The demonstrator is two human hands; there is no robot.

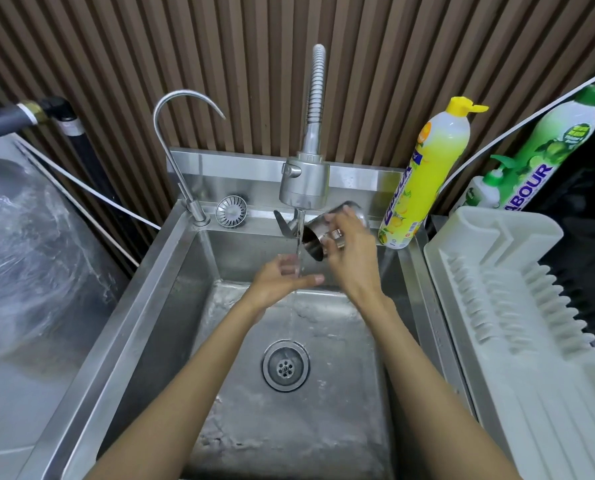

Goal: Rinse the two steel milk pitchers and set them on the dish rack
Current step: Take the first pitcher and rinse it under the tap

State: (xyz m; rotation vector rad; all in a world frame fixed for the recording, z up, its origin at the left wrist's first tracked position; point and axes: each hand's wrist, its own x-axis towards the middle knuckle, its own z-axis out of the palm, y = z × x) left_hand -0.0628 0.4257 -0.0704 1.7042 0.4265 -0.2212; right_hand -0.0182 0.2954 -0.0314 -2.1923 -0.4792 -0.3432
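My right hand [349,252] grips a steel milk pitcher [318,235], tipped on its side with its mouth facing left toward the water stream. Water runs from the spray faucet head [304,183] straight down. My left hand [282,280] is under the stream, fingers apart, palm up, holding nothing. Both hands are over the steel sink [171,306]. The white dish rack [517,306] lies to the right of the sink, with nothing on it. A second pitcher is not in view.
A thin curved tap [185,109] and a loose strainer [231,211] sit at the sink's back ledge. Yellow [424,178] and green [545,150] detergent bottles stand at the back right. The drain [285,365] is open. A plastic-covered object [29,254] lies on the left.
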